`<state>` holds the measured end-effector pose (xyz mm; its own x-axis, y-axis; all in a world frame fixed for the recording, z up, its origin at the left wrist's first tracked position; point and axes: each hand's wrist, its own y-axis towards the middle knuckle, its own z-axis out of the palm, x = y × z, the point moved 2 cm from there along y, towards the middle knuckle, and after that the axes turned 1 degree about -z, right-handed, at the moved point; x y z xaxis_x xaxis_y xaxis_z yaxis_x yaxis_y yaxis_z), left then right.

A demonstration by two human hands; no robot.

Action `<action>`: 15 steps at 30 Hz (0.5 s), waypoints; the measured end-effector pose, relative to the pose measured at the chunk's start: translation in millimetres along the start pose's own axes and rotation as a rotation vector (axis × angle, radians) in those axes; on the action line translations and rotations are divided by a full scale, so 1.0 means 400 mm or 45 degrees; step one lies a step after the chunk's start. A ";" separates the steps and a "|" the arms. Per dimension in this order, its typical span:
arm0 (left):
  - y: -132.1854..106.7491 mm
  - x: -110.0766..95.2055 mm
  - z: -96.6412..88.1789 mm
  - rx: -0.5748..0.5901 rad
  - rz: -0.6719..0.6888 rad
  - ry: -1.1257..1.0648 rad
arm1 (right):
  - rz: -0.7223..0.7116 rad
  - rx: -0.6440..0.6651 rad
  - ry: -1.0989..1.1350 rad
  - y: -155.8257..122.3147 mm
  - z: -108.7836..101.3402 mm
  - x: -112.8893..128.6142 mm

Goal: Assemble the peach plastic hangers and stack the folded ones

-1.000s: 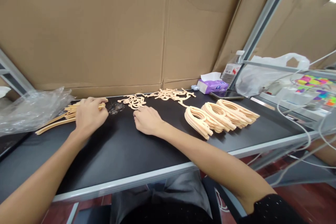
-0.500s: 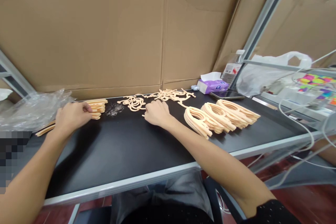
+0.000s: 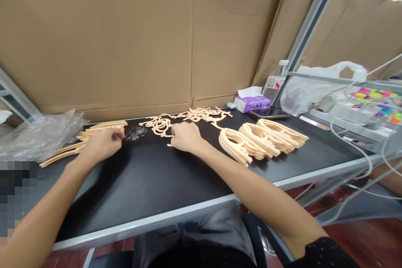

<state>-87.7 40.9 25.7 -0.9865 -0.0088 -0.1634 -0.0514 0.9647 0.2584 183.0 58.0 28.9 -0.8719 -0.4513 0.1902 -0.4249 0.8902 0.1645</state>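
Currently, the right hand point(image 3: 186, 137) is resting open, fingertips at the tangled peach strips point(image 3: 160, 125); the left hand point(image 3: 102, 144) is curling narrowly at the far-left strip pile point(image 3: 103, 125), hold unclear. Interlocked strips are risking tearing if tugged.

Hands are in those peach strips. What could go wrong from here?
The right hand sits against the tangled peach strips, so thin pieces could snag or tear. The right forearm passes close to the ring stacks and might knock them. The long strips near the left hand could catch on the plastic sheet.
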 end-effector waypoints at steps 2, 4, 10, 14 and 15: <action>-0.001 -0.008 0.002 -0.004 0.000 -0.094 | 0.008 0.010 0.016 -0.002 -0.002 0.002; -0.002 -0.013 0.003 -0.011 0.009 -0.190 | 0.009 0.026 0.024 -0.004 -0.004 0.004; -0.011 -0.051 -0.004 -0.010 -0.096 -0.544 | 0.004 0.035 0.021 -0.003 -0.002 0.005; -0.019 -0.096 0.002 0.107 -0.047 -1.095 | 0.008 0.024 0.002 -0.001 0.001 0.003; -0.019 -0.096 0.002 0.068 -0.044 -1.069 | 0.007 0.026 0.001 -0.001 0.002 0.003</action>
<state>-49.3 34.2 29.1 -0.5403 0.1401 -0.8297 -0.0511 0.9788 0.1986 181.9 57.2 28.3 -0.8741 -0.4462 0.1919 -0.4248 0.8939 0.1434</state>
